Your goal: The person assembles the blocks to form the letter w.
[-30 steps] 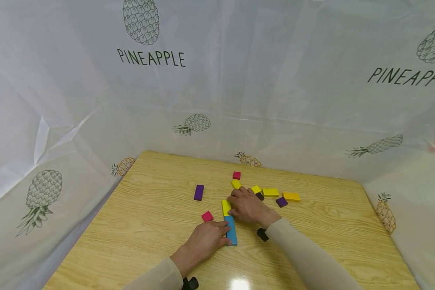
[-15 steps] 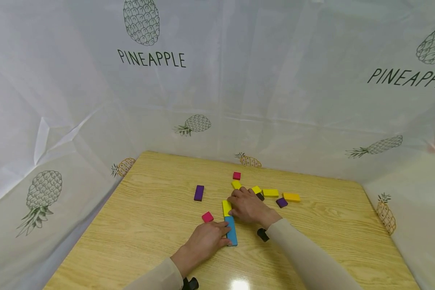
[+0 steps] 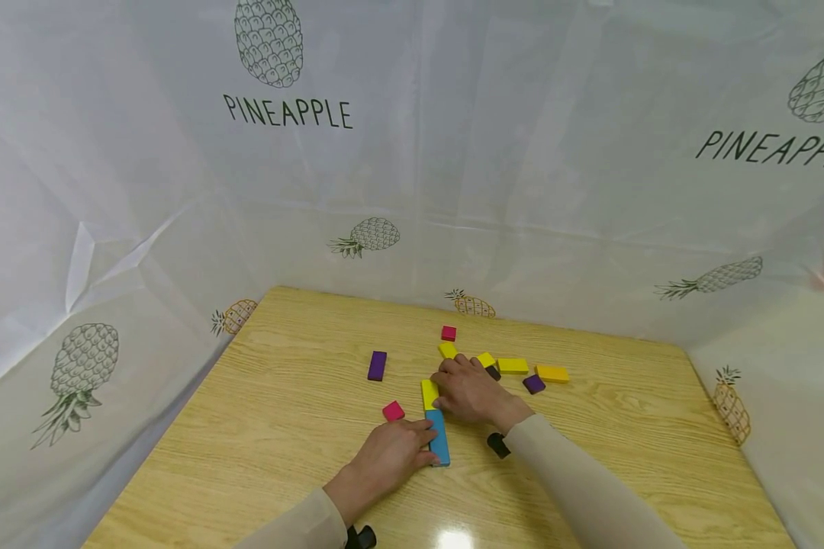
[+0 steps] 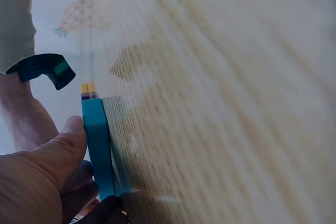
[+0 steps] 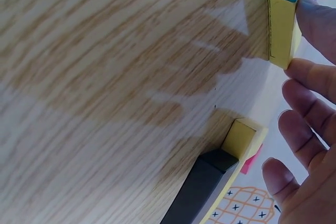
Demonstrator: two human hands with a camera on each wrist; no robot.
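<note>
A blue block (image 3: pixel 440 448) lies flat on the table, and my left hand (image 3: pixel 387 454) pinches it between thumb and fingers. In the left wrist view the thumb rests on the near end of the blue block (image 4: pixel 96 145). End to end with it, on the far side, lies a yellow block (image 3: pixel 429 393). My right hand (image 3: pixel 470 390) pinches that yellow block; the right wrist view shows thumb and index finger on the yellow block (image 5: pixel 282 31), the other fingers free. A red block (image 3: pixel 394 411) lies just beyond my left hand.
A purple block (image 3: pixel 378 366) lies to the left. Past my right hand are a black block (image 5: pixel 202 187), another red block (image 3: pixel 449 333), several yellow ones, a small purple block (image 3: pixel 534 383) and an orange block (image 3: pixel 552 374). White pineapple-printed sheeting (image 3: pixel 412 175) hangs behind the wooden table (image 3: pixel 302 427).
</note>
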